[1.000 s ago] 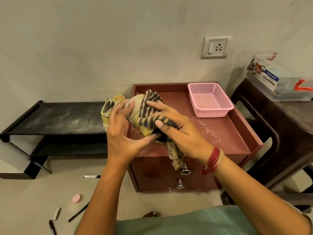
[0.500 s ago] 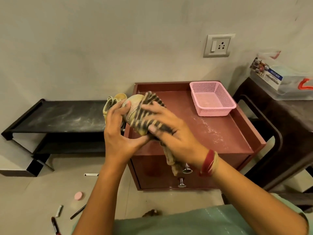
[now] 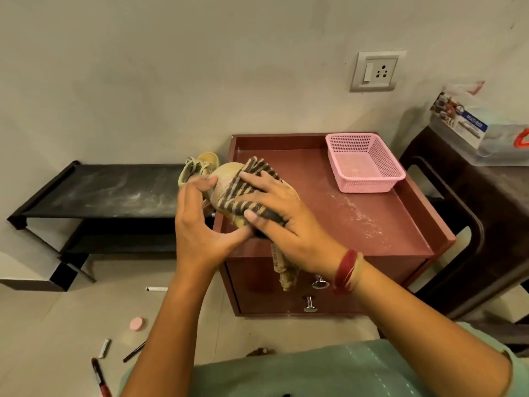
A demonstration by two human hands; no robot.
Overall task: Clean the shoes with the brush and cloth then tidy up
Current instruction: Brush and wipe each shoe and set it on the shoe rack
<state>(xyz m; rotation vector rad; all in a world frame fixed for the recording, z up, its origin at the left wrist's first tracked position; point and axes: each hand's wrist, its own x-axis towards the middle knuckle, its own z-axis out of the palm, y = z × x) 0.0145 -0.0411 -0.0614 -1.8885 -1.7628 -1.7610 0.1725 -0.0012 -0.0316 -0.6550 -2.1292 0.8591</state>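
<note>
Wiping is the step in hand. The tan shoe is held in the air above the front left corner of the red counter, its toe wrapped in the striped cloth. The left hand has its grip closed round the shoe from the side, thumb underneath. The right hand lies spread over the cloth, fingers fairly flat, pressing it to the shoe rather than pinching it, and a loose tail of cloth hangs below the palm in front of the drawers.

No brush shows anywhere, so I cannot tell whether brushing is done. Tidying looks untouched. The pink basket sits at the counter's back right corner, pale dust streaks the counter top and the black shoe rack beside it, and pens and a pink disc lie on the floor.
</note>
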